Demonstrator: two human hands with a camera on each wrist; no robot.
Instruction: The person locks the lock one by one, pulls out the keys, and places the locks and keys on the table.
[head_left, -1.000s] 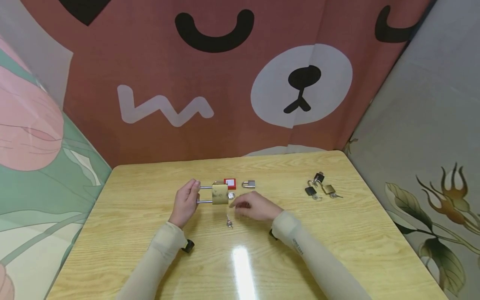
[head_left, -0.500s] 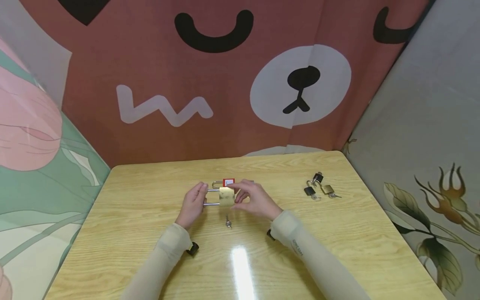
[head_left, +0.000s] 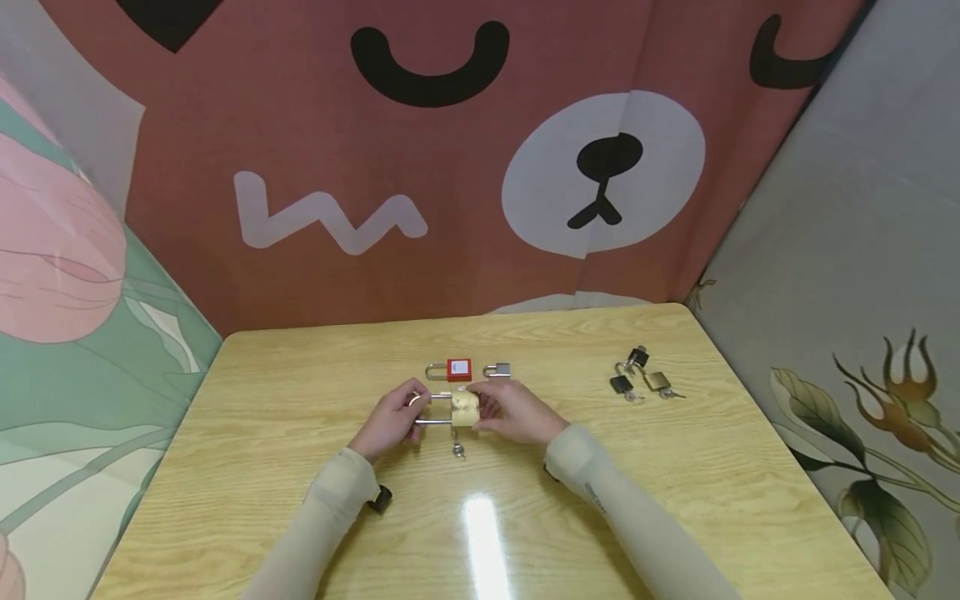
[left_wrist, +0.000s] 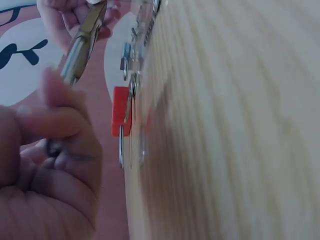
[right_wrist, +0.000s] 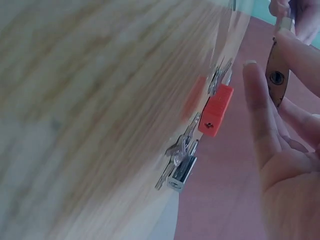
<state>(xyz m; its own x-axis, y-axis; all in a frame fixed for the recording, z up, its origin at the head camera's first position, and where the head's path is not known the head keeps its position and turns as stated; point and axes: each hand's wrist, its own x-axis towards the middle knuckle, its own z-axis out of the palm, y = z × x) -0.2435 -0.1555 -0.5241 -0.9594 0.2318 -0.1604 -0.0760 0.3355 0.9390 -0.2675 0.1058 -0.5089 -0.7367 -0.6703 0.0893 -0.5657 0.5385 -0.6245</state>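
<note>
A large brass padlock with a long steel shackle is held above the table between both hands. My left hand grips the shackle's curved end, its fingers curled. My right hand holds the body at its keyhole end, thumb and fingers on opposite edges. In the right wrist view the keyhole end of the brass padlock faces the camera with no key in it. A small bunch of keys lies on the table just below the lock.
Behind the hands lie a red padlock and a small silver padlock, with keys beside them in the right wrist view. Farther right sit black padlocks and a small brass padlock with keys. A patterned cloth wall borders the table's back.
The brass padlock has moved right and nearer the person, carried by the left hand. The right hand, apart from it a second ago, now holds its body. The red padlock shows fully again.
</note>
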